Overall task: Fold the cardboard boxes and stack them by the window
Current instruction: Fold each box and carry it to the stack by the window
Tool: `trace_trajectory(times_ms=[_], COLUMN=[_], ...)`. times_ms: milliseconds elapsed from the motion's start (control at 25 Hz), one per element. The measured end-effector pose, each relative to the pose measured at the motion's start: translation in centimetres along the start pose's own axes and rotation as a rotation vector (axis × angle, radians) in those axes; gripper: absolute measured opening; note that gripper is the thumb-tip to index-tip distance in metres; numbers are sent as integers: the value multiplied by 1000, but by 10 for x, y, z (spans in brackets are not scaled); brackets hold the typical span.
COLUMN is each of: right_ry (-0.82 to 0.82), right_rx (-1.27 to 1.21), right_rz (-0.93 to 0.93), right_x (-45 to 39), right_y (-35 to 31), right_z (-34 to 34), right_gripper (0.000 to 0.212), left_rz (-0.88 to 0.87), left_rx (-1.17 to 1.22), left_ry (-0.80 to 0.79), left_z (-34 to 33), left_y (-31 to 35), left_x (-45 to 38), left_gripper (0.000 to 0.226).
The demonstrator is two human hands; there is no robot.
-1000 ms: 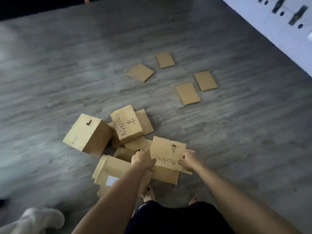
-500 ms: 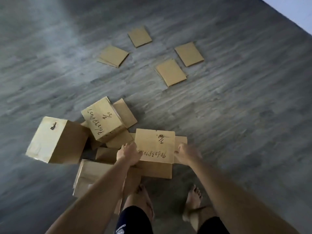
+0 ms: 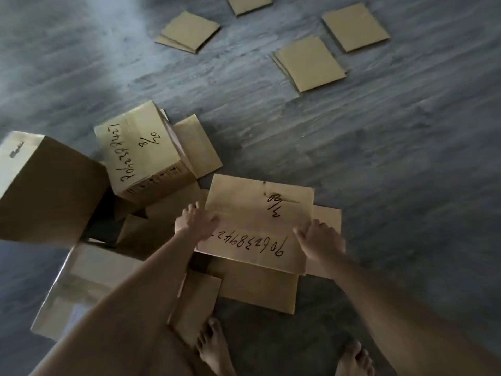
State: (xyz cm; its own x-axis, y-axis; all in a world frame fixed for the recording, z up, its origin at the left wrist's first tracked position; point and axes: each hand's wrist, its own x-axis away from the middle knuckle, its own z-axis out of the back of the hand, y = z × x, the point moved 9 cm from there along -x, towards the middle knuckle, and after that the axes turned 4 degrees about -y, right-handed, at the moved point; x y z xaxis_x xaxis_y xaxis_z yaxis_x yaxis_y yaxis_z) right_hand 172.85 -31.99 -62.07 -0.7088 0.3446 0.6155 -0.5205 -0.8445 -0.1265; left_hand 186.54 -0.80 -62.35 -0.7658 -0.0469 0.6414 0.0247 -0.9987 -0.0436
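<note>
Both hands held one flattened box (image 3: 260,223) low over the floor (image 3: 379,172). The left hand (image 3: 193,222) gripped its left edge, thumb on the top face. The right hand (image 3: 321,240) gripped its right edge, fingers curled over the face. The held box lay above further cardboard, with flaps showing past its near and right edges.

Left of it, an assembled box (image 3: 141,153) rested tilted on a flat piece. A larger box (image 3: 46,188) stood at the left frame edge. Another box (image 3: 89,283) lay near the left forearm.

Four flat pieces lay well apart at the far side: (image 3: 188,31), (image 3: 248,3), (image 3: 309,63), (image 3: 355,27). Bare floor lay open between them and the pile, and to the right.

Handwriting on the held box read "906238942" and a fraction, unclear. The tilted box carried similar digits and "8/20", partly legible. Two bare feet (image 3: 214,346) stood at the near edge.
</note>
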Motion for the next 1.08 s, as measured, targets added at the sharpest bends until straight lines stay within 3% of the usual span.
trace_trajectory(times_ms=[160,280,480,560,680,840,1080], right_ry=[139,153,194,214,171,28,142], right_rx=[25,5,2,-41,-263,-818,-890], right_rz=[106,181,96,37,-15,-81,66], right_x=[-50,-75,-99,-109,-130,-136,-137], right_y=[-7,-2,47,74,107,120,108], right_z=[-10,1,27,36,38,10,43], right_gripper=[72,77,78,78,89,101,108], left_rz=[-31,-3,-64,-87,-147,-114,-242], left_rx=[45,222,202,299,495,703,717], left_ry=[-2,42,53,14,-10,-134,-24], left_z=[-25,-4,8,2,-7,-44,-3], left_y=[6,14,78,100,117,120,133], left_x=[-63,-87,-74,-75,-90,-97,-83], left_gripper=[75,87,80,78,88,101,121])
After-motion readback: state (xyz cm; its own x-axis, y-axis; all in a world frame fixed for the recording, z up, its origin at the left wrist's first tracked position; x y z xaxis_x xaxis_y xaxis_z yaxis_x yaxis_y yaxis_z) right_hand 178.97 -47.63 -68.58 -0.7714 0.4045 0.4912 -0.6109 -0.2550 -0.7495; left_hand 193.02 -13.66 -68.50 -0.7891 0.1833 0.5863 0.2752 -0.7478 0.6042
